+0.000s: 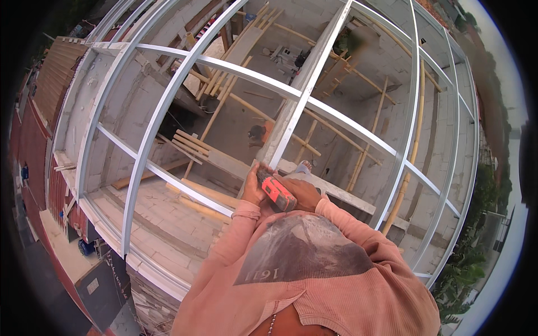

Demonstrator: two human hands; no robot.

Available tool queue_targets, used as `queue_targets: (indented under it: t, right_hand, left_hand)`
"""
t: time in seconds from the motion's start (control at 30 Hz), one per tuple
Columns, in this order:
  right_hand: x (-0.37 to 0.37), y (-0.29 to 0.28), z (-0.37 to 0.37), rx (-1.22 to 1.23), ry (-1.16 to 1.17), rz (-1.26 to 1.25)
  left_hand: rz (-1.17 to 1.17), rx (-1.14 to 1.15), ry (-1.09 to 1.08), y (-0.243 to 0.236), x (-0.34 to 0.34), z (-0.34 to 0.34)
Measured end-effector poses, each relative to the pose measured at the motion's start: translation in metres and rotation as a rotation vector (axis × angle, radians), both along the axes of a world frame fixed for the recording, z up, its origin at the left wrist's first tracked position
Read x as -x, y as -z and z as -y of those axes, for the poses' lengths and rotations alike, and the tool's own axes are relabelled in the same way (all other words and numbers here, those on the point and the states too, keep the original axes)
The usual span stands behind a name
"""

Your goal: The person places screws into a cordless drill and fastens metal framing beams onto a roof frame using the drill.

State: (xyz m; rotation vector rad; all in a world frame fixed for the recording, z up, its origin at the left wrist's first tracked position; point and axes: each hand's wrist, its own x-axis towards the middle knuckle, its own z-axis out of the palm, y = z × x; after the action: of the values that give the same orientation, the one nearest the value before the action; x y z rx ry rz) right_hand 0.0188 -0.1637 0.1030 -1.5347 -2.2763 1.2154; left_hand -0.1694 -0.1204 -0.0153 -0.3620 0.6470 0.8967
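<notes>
A red and black cordless drill [278, 193] is between my hands, close in front of my chest, with its wide base toward me. My left hand [255, 186] is closed around its left side near the front end. My right hand [302, 193] lies against its right side, fingers bent and pressed together; what they hold is hidden behind the tool. Just beyond both hands runs a silver metal beam [291, 123], leading away from me. The drill's tip and whatever it touches are hidden by my fingers.
Silver crossbars [252, 75] join curved rails [147, 143] in an open roof frame. Far below lies a concrete floor [238, 131] with bamboo poles [364, 151] and planks [193, 147]. Block walls [129, 106] surround it. A sandalled foot [305, 166] shows beyond my right hand.
</notes>
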Motion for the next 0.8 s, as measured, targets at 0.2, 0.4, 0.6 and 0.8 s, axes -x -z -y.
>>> queue_targets:
  t: [0.2,0.4,0.6,0.8]
  right_hand:
    - [0.013,0.005,-0.004,0.071,-0.158,0.017]
    - [0.022,0.017,-0.029,0.091,-0.336,-0.079]
    - [0.036,0.002,-0.061,0.055,-0.503,-0.094]
    - [0.024,0.009,-0.078,-0.066,-0.655,-0.167]
  left_hand:
    - [-0.024,0.22,-0.184,-0.009,0.009,0.022]
    - [-0.035,0.287,-0.379,-0.013,0.027,0.047]
    - [-0.079,0.185,-0.538,-0.041,0.027,0.05]
    - [-0.174,0.215,-0.669,-0.045,0.008,0.066]
